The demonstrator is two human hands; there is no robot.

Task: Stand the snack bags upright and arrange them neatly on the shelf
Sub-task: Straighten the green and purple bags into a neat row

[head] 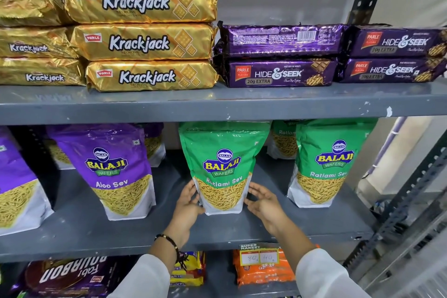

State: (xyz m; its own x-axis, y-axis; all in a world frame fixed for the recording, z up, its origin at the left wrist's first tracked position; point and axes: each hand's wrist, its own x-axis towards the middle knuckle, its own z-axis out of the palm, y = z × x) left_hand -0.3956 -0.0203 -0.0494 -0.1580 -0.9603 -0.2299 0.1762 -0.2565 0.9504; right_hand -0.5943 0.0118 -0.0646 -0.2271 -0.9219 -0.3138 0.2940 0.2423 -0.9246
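Observation:
A green Balaji Ratlami Sev bag [223, 169] stands upright in the middle of the grey middle shelf [169, 232]. My left hand [187, 204] grips its lower left edge, thumb on the front corner. My right hand [264, 203] is at the bag's lower right side with fingers apart, fingertips at the edge. Another green bag [329, 164] stands upright to the right, with a third one [284, 140] behind it. A purple Aloo Sev bag [116, 169] stands to the left, another purple bag [17, 184] at the far left, and more behind.
The upper shelf holds stacked gold Krackjack packs [145, 41] and purple Hide & Seek packs [280, 72]. Below are a Bourbon pack [70, 273] and orange packs [263, 268] with a price tag. A perforated metal upright [399, 205] stands on the right.

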